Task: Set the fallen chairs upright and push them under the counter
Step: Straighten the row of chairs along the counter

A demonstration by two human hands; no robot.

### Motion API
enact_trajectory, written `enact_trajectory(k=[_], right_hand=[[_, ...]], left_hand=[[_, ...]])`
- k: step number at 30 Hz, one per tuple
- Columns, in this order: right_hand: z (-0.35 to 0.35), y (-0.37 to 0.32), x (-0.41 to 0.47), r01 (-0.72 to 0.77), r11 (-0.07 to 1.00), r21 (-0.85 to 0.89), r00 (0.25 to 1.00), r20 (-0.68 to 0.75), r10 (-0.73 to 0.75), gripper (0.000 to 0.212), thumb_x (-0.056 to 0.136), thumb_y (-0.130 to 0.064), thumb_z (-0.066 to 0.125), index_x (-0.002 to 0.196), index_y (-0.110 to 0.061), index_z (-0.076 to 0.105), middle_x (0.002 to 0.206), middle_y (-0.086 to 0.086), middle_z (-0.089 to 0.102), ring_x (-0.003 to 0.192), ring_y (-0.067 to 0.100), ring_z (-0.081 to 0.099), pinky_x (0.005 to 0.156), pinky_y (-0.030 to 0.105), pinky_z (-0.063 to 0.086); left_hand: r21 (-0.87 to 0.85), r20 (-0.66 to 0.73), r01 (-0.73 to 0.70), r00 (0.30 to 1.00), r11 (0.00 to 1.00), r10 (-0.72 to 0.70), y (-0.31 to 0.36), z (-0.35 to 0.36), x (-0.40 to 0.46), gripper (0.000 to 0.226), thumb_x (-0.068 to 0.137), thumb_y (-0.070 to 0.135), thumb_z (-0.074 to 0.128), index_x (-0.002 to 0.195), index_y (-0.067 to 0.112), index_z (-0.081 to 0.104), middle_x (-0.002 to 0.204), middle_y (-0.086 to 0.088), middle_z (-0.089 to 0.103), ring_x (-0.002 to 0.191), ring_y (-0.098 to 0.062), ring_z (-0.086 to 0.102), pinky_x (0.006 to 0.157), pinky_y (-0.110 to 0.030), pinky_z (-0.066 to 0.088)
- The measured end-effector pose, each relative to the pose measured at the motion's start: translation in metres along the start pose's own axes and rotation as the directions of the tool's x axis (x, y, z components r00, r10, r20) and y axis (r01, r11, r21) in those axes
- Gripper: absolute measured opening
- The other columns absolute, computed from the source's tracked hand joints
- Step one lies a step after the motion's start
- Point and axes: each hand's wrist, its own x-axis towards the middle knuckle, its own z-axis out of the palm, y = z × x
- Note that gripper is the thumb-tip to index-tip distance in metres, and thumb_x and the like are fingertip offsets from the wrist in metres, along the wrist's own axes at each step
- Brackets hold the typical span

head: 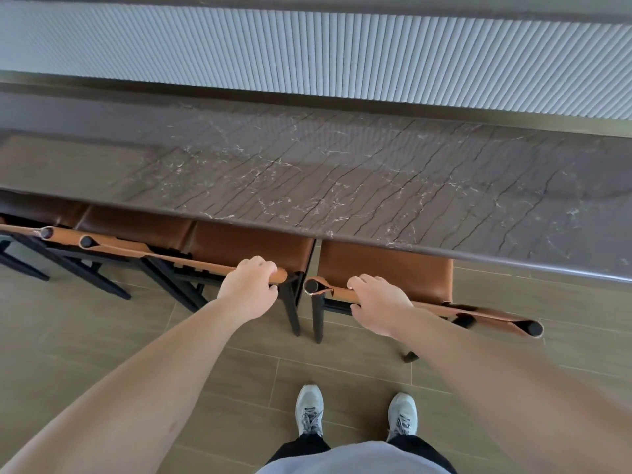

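Observation:
A row of brown leather chairs with black frames stands upright along the dark marble counter (342, 172), their seats partly under its edge. My left hand (249, 289) grips the top rail of the chair second from the right (246, 248), near that rail's right end. My right hand (376, 302) grips the top rail of the rightmost chair (386, 265), near its left end. The right end of that rail (531, 328) juts out towards me, so this chair sits at a slight angle. Two more chairs (136, 227) stand to the left.
A ribbed white wall panel (307, 53) runs behind the counter. The floor (102, 330) is brown tile. My feet in grey shoes (309, 408) stand just behind the two chairs I hold.

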Motion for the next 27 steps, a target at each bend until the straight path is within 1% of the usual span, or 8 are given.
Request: enact_trajectory(k=[3, 9, 13, 15, 17, 20, 23, 27], right_hand=[[0.005, -0.027, 0.014, -0.009, 0.999, -0.032, 0.999, -0.034, 0.008, 0.034, 0.094, -0.03, 0.052, 0.126, -0.024, 0.044, 0.114, -0.003, 0.052, 0.107, 0.025, 0.049, 0.078, 0.04, 0.049], [0.015, -0.062, 0.036, -0.046, 0.991, -0.122, 0.995, -0.098, 0.034, 0.029, 0.096, -0.035, 0.053, 0.121, -0.02, 0.046, 0.113, 0.0, 0.057, 0.102, 0.026, 0.052, 0.069, 0.037, 0.041], [0.019, -0.073, 0.045, -0.051, 0.992, -0.117, 0.987, -0.157, 0.032, 0.027, 0.097, -0.037, 0.055, 0.117, -0.021, 0.047, 0.106, -0.001, 0.058, 0.094, 0.025, 0.053, 0.061, 0.034, 0.034], [0.019, -0.074, 0.047, -0.02, 0.987, -0.158, 0.986, -0.167, -0.007, 0.027, 0.097, -0.037, 0.054, 0.117, -0.021, 0.048, 0.105, -0.001, 0.057, 0.093, 0.025, 0.054, 0.058, 0.034, 0.031], [0.02, -0.071, 0.048, 0.014, 0.975, -0.222, 0.986, -0.158, -0.05, 0.026, 0.098, -0.039, 0.051, 0.116, -0.02, 0.049, 0.105, -0.001, 0.057, 0.094, 0.025, 0.055, 0.056, 0.034, 0.031], [0.018, -0.067, 0.05, 0.049, 0.958, -0.282, 0.988, -0.124, -0.087, 0.028, 0.099, -0.041, 0.049, 0.116, -0.019, 0.05, 0.105, -0.001, 0.057, 0.095, 0.025, 0.056, 0.056, 0.034, 0.03], [0.016, -0.069, 0.055, 0.047, 0.961, -0.273, 0.987, -0.134, -0.087, 0.026, 0.098, -0.04, 0.05, 0.114, -0.019, 0.051, 0.103, -0.001, 0.058, 0.093, 0.024, 0.056, 0.056, 0.033, 0.03], [0.017, -0.072, 0.059, 0.038, 0.962, -0.27, 0.988, -0.135, -0.077, 0.023, 0.099, -0.039, 0.05, 0.112, -0.02, 0.049, 0.101, -0.002, 0.057, 0.09, 0.024, 0.055, 0.054, 0.033, 0.029]], left_hand=[[0.131, 0.009, -0.085, 0.996, 0.988, 0.084, -0.022, 0.0, 0.004, 0.023, 0.091, 0.027, 0.057, 0.114, 0.022, 0.057, 0.113, 0.001, 0.05, 0.103, -0.024, 0.049, 0.083, -0.037, 0.045], [0.18, 0.018, -0.211, 0.977, 0.961, 0.211, -0.037, 0.011, 0.022, 0.025, 0.091, 0.02, 0.058, 0.116, 0.023, 0.056, 0.106, 0.001, 0.054, 0.097, -0.023, 0.052, 0.084, -0.037, 0.04], [0.14, 0.005, -0.237, 0.971, 0.961, 0.238, -0.042, 0.015, 0.03, 0.019, 0.091, 0.021, 0.062, 0.11, 0.021, 0.057, 0.094, 0.004, 0.047, 0.086, -0.018, 0.045, 0.073, -0.033, 0.036], [0.145, 0.01, -0.268, 0.963, 0.952, 0.269, -0.046, 0.014, 0.031, 0.014, 0.092, 0.022, 0.062, 0.104, 0.021, 0.056, 0.089, 0.005, 0.042, 0.081, -0.016, 0.039, 0.065, -0.033, 0.033], [0.165, 0.03, -0.301, 0.953, 0.939, 0.3, -0.049, 0.013, 0.032, 0.011, 0.092, 0.022, 0.061, 0.1, 0.021, 0.054, 0.088, 0.004, 0.043, 0.082, -0.016, 0.042, 0.059, -0.032, 0.032], [0.164, 0.047, -0.315, 0.949, 0.935, 0.311, -0.049, 0.013, 0.034, 0.01, 0.093, 0.023, 0.06, 0.1, 0.02, 0.053, 0.091, 0.003, 0.046, 0.085, -0.017, 0.046, 0.056, -0.03, 0.03], [0.155, 0.05, -0.308, 0.951, 0.939, 0.304, -0.048, 0.011, 0.035, 0.01, 0.092, 0.023, 0.061, 0.097, 0.021, 0.052, 0.088, 0.005, 0.041, 0.082, -0.015, 0.041, 0.054, -0.029, 0.027], [0.151, 0.044, -0.3, 0.954, 0.942, 0.297, -0.047, 0.011, 0.034, 0.011, 0.092, 0.022, 0.062, 0.096, 0.021, 0.052, 0.087, 0.005, 0.041, 0.084, -0.016, 0.045, 0.052, -0.028, 0.023]])
